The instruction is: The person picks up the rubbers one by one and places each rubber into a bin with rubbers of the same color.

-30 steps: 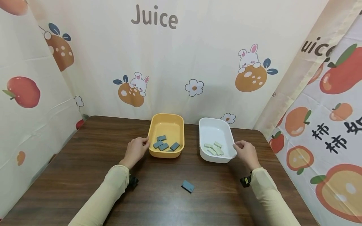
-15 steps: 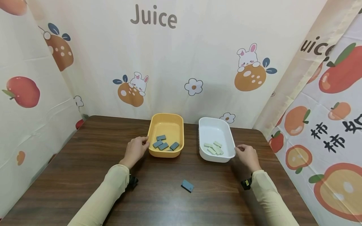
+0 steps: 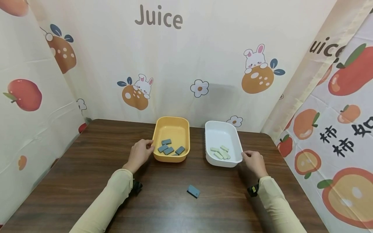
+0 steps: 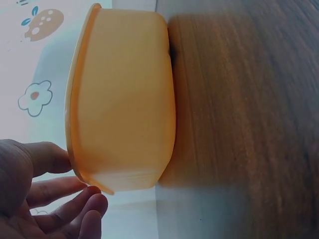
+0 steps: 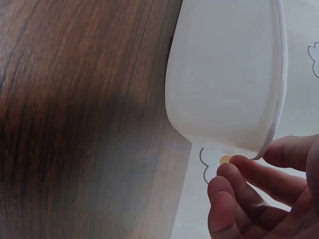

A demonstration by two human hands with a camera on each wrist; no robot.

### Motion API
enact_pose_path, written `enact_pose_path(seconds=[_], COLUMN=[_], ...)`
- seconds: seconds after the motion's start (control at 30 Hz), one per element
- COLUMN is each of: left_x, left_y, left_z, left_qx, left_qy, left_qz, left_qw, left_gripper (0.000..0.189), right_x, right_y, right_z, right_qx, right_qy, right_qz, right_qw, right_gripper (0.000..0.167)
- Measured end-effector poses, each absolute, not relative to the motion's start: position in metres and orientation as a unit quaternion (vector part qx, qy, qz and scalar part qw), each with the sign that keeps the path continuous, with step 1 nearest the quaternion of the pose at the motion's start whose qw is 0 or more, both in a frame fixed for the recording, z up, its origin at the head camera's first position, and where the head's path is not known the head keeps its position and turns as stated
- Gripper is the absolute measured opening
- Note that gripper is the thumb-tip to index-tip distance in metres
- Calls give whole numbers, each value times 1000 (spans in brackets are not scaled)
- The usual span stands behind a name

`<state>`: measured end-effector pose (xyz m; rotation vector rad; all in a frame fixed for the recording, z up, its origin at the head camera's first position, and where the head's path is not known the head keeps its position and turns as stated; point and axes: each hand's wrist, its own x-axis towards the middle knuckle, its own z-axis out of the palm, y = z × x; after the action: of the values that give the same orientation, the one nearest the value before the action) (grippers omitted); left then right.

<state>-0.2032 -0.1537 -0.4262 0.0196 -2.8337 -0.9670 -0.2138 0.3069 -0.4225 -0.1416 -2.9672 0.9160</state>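
Note:
On the left, my left hand point(image 3: 140, 155) pinches the rim of a yellow plastic bin point(image 3: 172, 159) at its near left corner. The left wrist view shows the thumb on one side of that rim and fingers point(image 4: 60, 191) on the other. My right hand point(image 3: 254, 161) holds the near right corner of a white plastic bin point(image 3: 222, 162), its thumb and forefinger at the rim in the right wrist view. Several blue-grey rectangular blocks point(image 3: 168, 150) lie inside the yellow bin. Pale green blocks point(image 3: 218, 155), also several, are loosely heaped in the white one.
A single blue-grey block point(image 3: 193, 191) with a dark lower edge lies on the brown wooden table point(image 3: 163, 207), in front of the bins. Behind both bins hangs a printed cloth point(image 3: 175, 64). Another printed cloth point(image 3: 344, 142) borders the right side.
My right hand has shifted very slightly toward the near edge at the white bin's corner. The left hand, the yellow bin and the blocks stay in place.

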Motion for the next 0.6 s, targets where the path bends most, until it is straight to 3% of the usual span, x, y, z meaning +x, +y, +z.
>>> enact_pose_path(seconds=[0.6], left_x=[-196], left_y=[-143], left_z=[-416], left_qx=[-57], left_qy=[-929], left_qz=[-335], left_qw=[145], left_gripper=[31], right_x=[-212], right_y=[306], right_z=[-421], right_qx=[-36], right_qy=[-955], right_qz=[295], right_qw=[5], right_gripper=[40])
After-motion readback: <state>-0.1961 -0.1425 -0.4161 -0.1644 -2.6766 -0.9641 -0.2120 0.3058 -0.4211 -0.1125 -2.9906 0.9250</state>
